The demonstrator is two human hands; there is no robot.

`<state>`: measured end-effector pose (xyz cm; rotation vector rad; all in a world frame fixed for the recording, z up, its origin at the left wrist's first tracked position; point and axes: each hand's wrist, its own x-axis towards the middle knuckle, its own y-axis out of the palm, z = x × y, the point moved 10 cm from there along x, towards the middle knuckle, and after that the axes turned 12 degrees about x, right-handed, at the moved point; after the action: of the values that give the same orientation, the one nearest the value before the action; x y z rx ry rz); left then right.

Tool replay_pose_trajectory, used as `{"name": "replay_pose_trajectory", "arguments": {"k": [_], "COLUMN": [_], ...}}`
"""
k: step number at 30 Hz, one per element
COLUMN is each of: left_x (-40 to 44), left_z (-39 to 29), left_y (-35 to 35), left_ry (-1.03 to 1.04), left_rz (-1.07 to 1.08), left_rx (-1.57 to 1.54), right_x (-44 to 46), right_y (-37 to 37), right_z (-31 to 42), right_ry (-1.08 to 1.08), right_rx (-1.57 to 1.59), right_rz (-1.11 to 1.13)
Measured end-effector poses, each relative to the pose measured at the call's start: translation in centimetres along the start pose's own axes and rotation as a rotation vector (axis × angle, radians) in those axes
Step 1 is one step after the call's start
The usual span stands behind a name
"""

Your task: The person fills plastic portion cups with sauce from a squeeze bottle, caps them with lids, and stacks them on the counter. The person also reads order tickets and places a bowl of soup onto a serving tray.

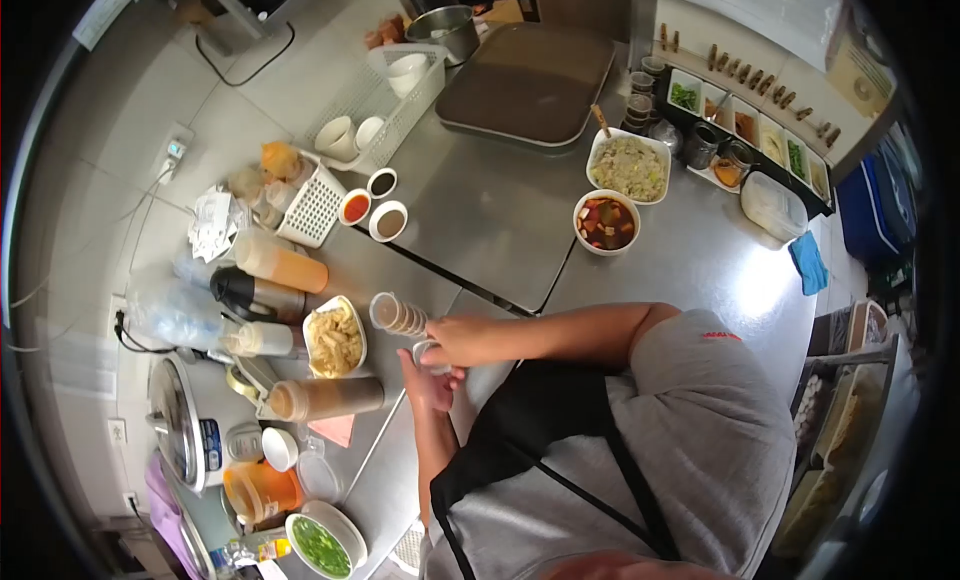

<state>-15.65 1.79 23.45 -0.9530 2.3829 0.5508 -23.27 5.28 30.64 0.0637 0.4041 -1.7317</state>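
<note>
Over the surface (470,230), the left hand (432,390) cradles a clear cup (430,356); a cup stack (396,315) points lengthwise toward the nearer right hand (460,340), its grip unclear.

Commercial kitchen: steel counter (470,205), squeeze bottles (335,400).

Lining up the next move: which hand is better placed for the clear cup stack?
Probably the right hand: it lies beside the cup stack, with the left hand farther off, at a clear container. Whether the right touches the stack is unclear.
</note>
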Motion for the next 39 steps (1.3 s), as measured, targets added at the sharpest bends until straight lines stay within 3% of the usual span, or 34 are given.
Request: {"name": "replay_pose_trajectory", "arguments": {"k": [2,4,8,12,14,20,25,28,29,32,33,36,39], "left_x": [-0.1,0.1,-0.1,-1.6,-1.8,-3.3,-3.7,-4.9,-4.3,-2.6,-1.5,-1.4,-0.3], "left_z": [-1.5,-2.2,-4.7,-6.9,-7.6,-12.7,-14.8,-16.0,-15.6,-13.6,-12.7,-11.3,-10.7], "left_y": [-0.7,-1.7,-2.5,-1.6,-1.3,-0.3,-0.2,-1.4,-2.2,-2.7,-2.4,0.4,-0.5], "left_ry": [0.098,0.191,0.459,0.567,0.505,0.677,0.674,0.999,0.921,1.070,0.998,1.044,0.974], "left_rz": [-0.154,-0.296,-0.381,-0.419,-0.412,-0.489,-0.521,-0.744,-0.731,-0.711,-0.598,-0.293,-0.362], "left_rx": [-0.015,0.195,0.389,0.539,0.605,0.704,0.763,0.822,0.869,0.914,0.879,0.577,0.616], "right_x": [0.2,1.0,0.9,0.8,1.1,1.7,3.1,4.4,5.1,8.7,9.4,10.7,10.6], "right_y": [-0.9,-0.7,-0.4,-0.7,-1.1,-3.2,-4.2,-5.4,-6.0,-5.8,-5.3,-4.2,-4.0], "right_z": [0.4,0.3,1.2,1.3,1.7,6.2,7.9,8.6,8.5,6.4,5.4,4.0,3.9], "right_ry": [-0.008,-0.101,-0.299,-0.292,-0.265,-0.537,-0.463,-0.470,-0.485,-0.451,-0.363,-0.352,-0.349], "right_rx": [-0.073,-0.082,-0.071,-0.077,-0.021,0.028,-0.035,-0.110,-0.119,-0.144,-0.166,-0.162,-0.154], "right_rz": [-0.052,-0.104,-0.187,-0.179,-0.168,-0.213,-0.189,-0.308,-0.368,-0.350,-0.298,-0.300,-0.282]}}
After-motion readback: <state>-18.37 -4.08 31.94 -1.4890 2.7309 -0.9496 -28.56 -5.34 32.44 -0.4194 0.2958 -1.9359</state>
